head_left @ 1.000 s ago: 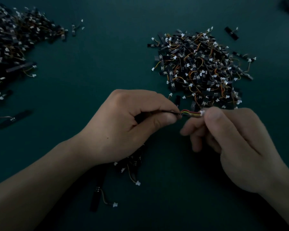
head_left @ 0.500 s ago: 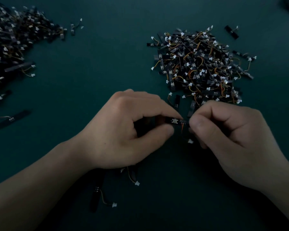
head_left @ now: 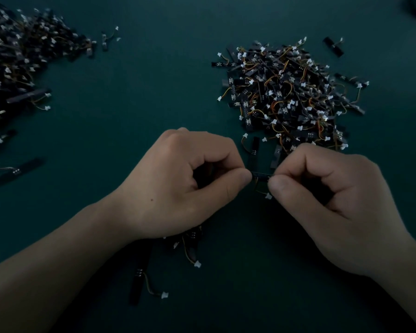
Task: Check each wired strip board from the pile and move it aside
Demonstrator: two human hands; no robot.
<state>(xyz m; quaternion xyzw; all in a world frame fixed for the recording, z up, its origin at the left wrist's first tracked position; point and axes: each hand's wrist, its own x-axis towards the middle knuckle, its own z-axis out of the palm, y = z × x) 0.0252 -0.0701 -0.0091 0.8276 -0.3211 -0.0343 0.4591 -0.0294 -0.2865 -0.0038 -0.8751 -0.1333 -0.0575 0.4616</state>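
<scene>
A small black wired strip board (head_left: 260,175) is held level between my two hands just above the dark green table. My left hand (head_left: 183,186) pinches its left end with thumb and curled forefinger. My right hand (head_left: 327,203) pinches its right end the same way. The board's wire hangs below with a white connector (head_left: 268,195) at its tip. The pile of strip boards (head_left: 288,92), black with orange and yellow wires and white plugs, lies just beyond my right hand.
A second large heap of boards (head_left: 17,68) covers the far left of the table (head_left: 142,97). Several loose boards (head_left: 190,246) lie under my left wrist, another board (head_left: 17,170) at the left, two boards (head_left: 253,152) before the pile.
A second ago my right hand pulled the coloured wire out straight to the right. Both hands have since closed in on the board itself, and the wire now dangles below it.
</scene>
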